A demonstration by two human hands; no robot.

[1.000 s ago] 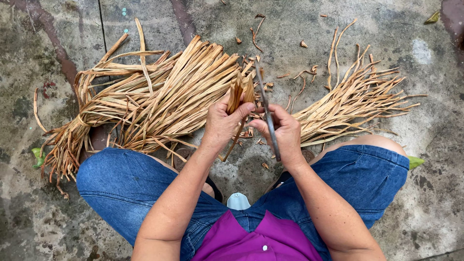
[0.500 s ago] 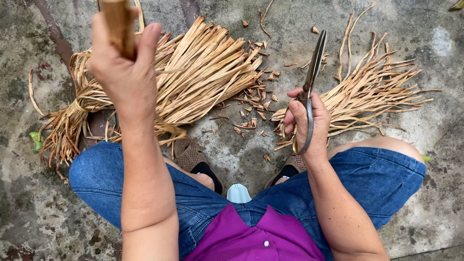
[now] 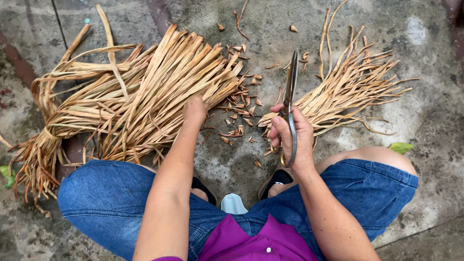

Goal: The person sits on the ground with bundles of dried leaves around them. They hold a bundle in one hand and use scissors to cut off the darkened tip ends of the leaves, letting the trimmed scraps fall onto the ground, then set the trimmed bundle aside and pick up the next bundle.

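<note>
Left hand [image 3: 195, 109] of mine reaches down onto the big pile of dried leaves [image 3: 145, 96], fingers buried among the strips so I cannot tell their spread. Right hand [image 3: 291, 137] is closed around a pair of scissors [image 3: 290, 96], blades pointing away, just beside the smaller bundle [image 3: 348, 92]. Cut scraps [image 3: 239, 116] lie between them on the concrete floor [image 3: 425, 125].

An outdoor yard or courtyard used as a ground-level craft spot: the concrete floor [image 3: 241, 19] is weathered, stained and damp-looking, with seams between slabs at ten o'clock. Bundles of dried leaf strips [image 3: 145, 96] lie straight on it at nine and two o'clock, snipped offcuts [image 3: 239, 104] scattered at twelve, green leaves at the edges.
</note>
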